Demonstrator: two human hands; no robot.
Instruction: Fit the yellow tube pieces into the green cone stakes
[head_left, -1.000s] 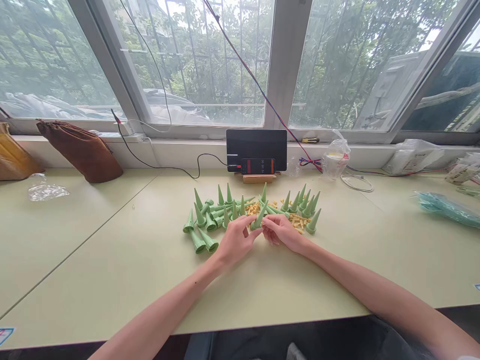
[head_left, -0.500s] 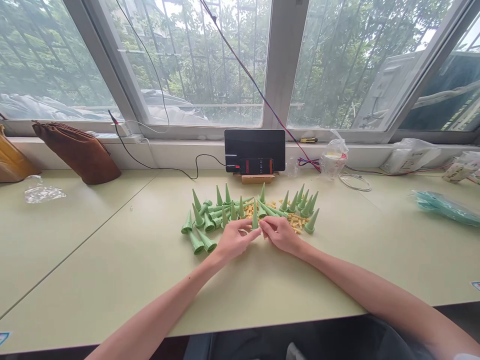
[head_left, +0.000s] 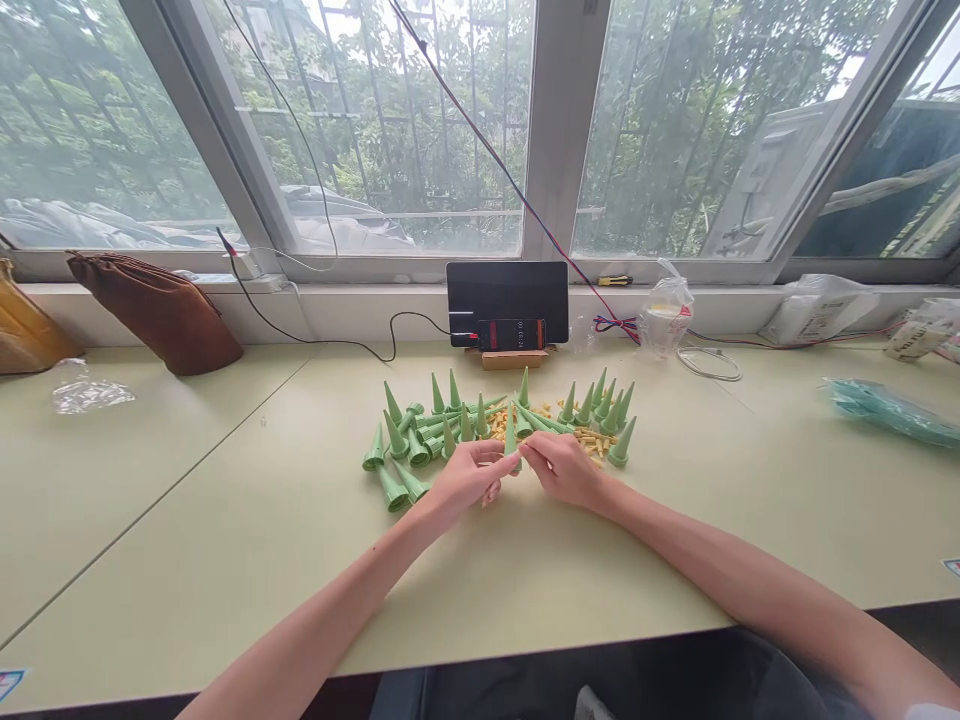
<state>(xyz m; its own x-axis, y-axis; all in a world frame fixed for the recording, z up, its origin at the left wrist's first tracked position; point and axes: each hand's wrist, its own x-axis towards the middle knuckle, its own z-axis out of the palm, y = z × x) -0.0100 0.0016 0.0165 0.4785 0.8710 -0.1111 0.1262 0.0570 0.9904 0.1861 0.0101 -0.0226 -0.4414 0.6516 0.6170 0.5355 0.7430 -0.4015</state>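
Note:
My left hand (head_left: 474, 474) grips a green cone-shaped plastic spike (head_left: 511, 432), point up, between thumb and fingers. Close against its right side is my right hand (head_left: 562, 468), with thumb and fingertips pinched together; what they hold, if anything, is too small to make out. More green cones (head_left: 395, 436) lie on their sides or stand upright to the left. Another cluster of upright green cones (head_left: 619, 442) stands to the right. Small yellow pieces (head_left: 594, 442) are heaped between and behind the hands, partly hidden by them.
Behind the cones, a phone (head_left: 513, 334) leans against a black tablet (head_left: 507, 285) on a small brown stand. A brown pouch (head_left: 169, 315) rests at the back left. A bagged cup (head_left: 665, 322), a coiled white cable (head_left: 709, 364) and a teal plastic packet (head_left: 892, 410) are on the right.
The held cone has tilted slightly and dropped a little, with my left fingers curling beneath it. My right hand stays pinched beside it. The camera view has shifted slightly.

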